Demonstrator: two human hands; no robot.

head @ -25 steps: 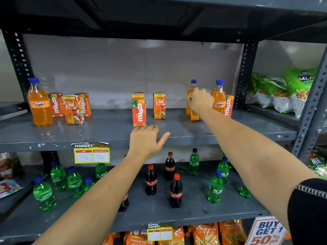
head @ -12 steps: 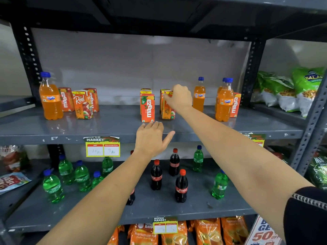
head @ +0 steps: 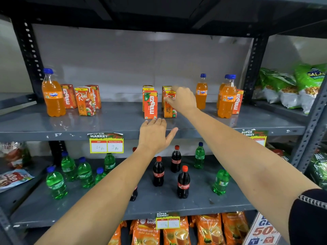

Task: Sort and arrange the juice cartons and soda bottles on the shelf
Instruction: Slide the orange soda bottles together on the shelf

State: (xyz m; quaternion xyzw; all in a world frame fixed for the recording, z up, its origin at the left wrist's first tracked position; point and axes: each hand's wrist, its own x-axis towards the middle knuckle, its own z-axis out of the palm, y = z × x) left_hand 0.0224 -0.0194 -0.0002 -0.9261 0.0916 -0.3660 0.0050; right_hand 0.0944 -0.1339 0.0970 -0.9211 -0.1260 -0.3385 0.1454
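On the grey upper shelf [head: 115,124], my right hand [head: 183,99] grips the top of a Real apple juice carton [head: 169,111], which stands in front of other Real cartons. Just left of it is a row of Maaza cartons [head: 150,105]. My left hand [head: 154,135] rests open and flat on the shelf's front edge below them. Fanta bottles stand at the far left [head: 53,96], right of centre [head: 201,93] and at the right [head: 227,101], the last beside a Maaza carton [head: 238,102]. More cartons, including a Real carton [head: 85,101], stand at the left.
The lower shelf [head: 106,206] holds scattered green Sprite bottles [head: 56,184] and Coca-Cola bottles [head: 183,184]. Orange tea packets [head: 208,228] fill the bottom. Green snack bags [head: 309,82] lie in the right bay. Price tags [head: 106,145] hang on the shelf edges.
My right hand carried the Real carton from beside the right Fanta bottles leftward and set it in front of the central Real cartons. My left hand stayed on the shelf edge.
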